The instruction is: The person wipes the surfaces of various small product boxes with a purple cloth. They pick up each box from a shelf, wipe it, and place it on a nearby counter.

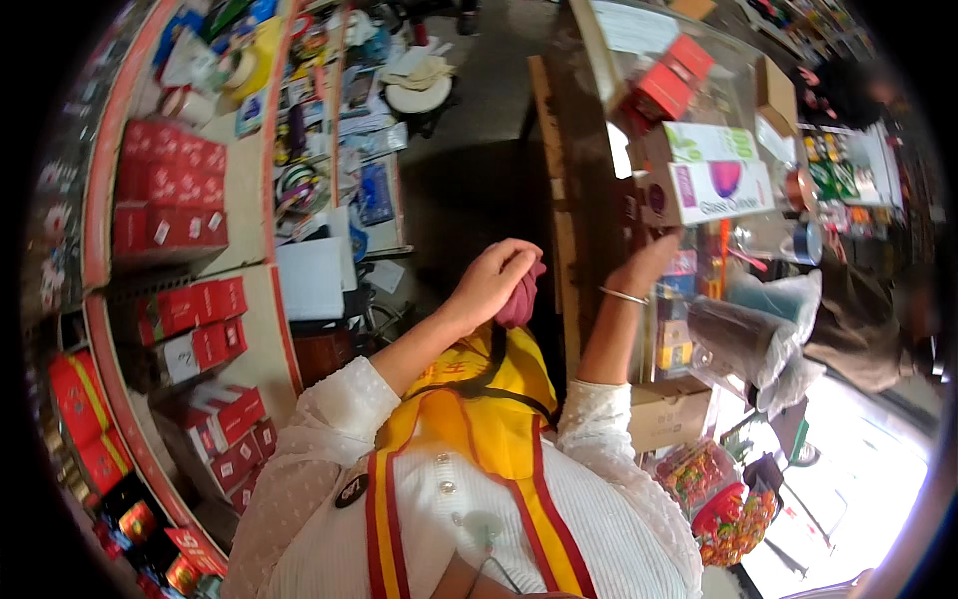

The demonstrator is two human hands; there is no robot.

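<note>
My left hand (494,281) is closed around a bunched maroon cloth (522,298), held in front of my yellow apron (516,367). My right hand (650,262), with a bangle at the wrist, reaches over the glass counter to the near lower edge of a white cardboard box (722,193) with a purple glass pictured on it. Its fingertips are hard to make out there, so whether they grip the box or only touch it I cannot tell. Behind that box lies a red box (673,75) on the counter top.
Shelves with red boxes (172,176) line my left side. A round stool (419,91) bearing cloth stands up the aisle. Plastic-wrapped goods (748,337), a brown carton (668,414) and candy tubs (737,524) sit at right. Two people (846,90) are across the counter.
</note>
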